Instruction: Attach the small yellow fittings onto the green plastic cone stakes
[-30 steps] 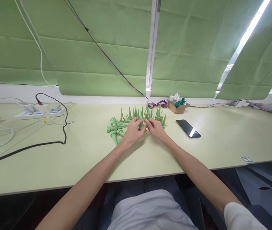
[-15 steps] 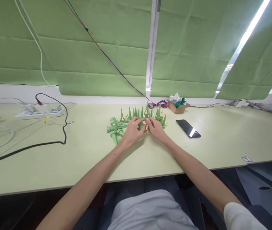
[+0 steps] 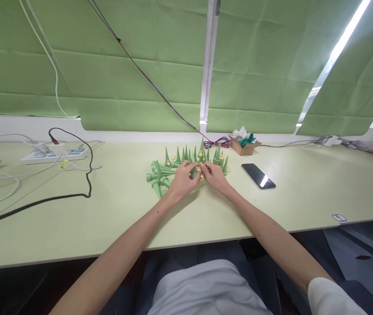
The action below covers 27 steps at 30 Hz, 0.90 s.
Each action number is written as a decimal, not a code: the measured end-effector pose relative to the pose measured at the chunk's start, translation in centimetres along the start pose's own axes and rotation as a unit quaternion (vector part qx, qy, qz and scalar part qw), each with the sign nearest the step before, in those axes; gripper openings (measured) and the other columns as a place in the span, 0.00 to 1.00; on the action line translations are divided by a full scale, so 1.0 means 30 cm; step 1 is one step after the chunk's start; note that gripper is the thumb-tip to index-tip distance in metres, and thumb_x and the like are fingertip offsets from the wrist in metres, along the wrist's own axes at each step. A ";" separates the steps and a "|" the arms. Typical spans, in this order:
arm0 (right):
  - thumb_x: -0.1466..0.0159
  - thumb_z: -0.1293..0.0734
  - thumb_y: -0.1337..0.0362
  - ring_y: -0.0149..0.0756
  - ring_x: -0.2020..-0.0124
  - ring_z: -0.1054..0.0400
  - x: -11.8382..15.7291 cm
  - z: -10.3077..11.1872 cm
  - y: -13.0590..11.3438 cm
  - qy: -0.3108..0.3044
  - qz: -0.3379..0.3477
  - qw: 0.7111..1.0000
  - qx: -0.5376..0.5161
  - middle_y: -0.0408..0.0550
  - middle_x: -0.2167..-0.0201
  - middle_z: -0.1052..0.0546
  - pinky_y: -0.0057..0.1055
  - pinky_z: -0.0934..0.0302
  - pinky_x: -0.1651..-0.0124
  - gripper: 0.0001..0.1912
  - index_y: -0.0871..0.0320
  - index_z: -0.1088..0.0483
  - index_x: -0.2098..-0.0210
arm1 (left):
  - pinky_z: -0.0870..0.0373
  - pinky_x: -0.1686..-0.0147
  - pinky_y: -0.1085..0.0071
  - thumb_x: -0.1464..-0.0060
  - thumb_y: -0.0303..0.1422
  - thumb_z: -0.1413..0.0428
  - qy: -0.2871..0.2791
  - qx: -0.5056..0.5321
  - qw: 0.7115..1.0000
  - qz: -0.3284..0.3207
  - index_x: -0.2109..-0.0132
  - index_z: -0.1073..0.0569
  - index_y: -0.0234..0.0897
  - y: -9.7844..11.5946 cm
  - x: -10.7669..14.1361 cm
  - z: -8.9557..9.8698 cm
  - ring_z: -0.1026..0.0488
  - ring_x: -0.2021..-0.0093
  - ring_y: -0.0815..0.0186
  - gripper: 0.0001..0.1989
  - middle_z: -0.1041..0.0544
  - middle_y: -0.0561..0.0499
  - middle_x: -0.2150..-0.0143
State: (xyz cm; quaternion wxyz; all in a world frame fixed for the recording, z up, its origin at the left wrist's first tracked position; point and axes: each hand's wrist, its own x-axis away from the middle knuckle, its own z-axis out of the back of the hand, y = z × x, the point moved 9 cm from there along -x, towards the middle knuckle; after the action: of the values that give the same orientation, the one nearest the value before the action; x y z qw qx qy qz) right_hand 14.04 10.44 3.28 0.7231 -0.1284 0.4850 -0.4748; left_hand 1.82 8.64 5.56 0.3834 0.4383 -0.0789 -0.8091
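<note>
Several green cone-shaped spikes [image 3: 167, 156] stand upright on the table, with small yellow parts among them. To the left, more green spikes [image 3: 156, 187] lie on their sides in a loose pile. My left hand [image 3: 185, 177] and my right hand [image 3: 213, 174] meet at the front of the standing group, fingertips nearly touching. Both are closed in a pinch. Whatever lies between the fingertips is too small to make out; a yellow part [image 3: 201, 178] shows just below them.
A black phone [image 3: 258, 176] lies on the table [image 3: 114, 218] to the right. Behind it are a small cardboard box [image 3: 243, 148] holding plastic wrap and a coiled cable [image 3: 221, 142]. On the left sits a power strip [image 3: 55, 154] with white and black cords.
Both hands stay at the same spot, with only a slight shift of the fingers. Nothing else has visibly moved.
</note>
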 end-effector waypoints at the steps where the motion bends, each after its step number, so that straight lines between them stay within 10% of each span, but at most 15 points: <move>1: 0.31 0.45 0.51 0.31 0.78 0.49 -0.001 0.001 -0.001 0.000 0.002 1.000 0.004 0.39 0.82 0.43 0.30 0.53 0.72 0.22 0.54 0.48 0.77 | 0.30 0.67 0.70 0.42 0.33 0.46 0.000 0.000 1.000 -0.001 0.52 0.22 0.36 0.000 0.000 0.000 0.32 0.67 0.67 0.12 0.30 0.49 0.64; 27: 0.30 0.48 0.50 0.32 0.78 0.46 -0.001 -0.012 -0.008 -0.037 0.018 0.999 0.004 0.40 0.82 0.41 0.31 0.53 0.71 0.23 0.55 0.47 0.78 | 0.28 0.65 0.68 0.42 0.34 0.45 0.004 0.000 1.000 0.013 0.52 0.23 0.37 -0.010 -0.002 0.002 0.30 0.66 0.67 0.13 0.28 0.48 0.62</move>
State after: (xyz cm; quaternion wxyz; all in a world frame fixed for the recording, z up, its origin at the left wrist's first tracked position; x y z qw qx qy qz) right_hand 13.59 10.44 3.28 0.7495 -0.1344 0.4582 -0.4586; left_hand 1.62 8.88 5.51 0.3944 0.4401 -0.0831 -0.8024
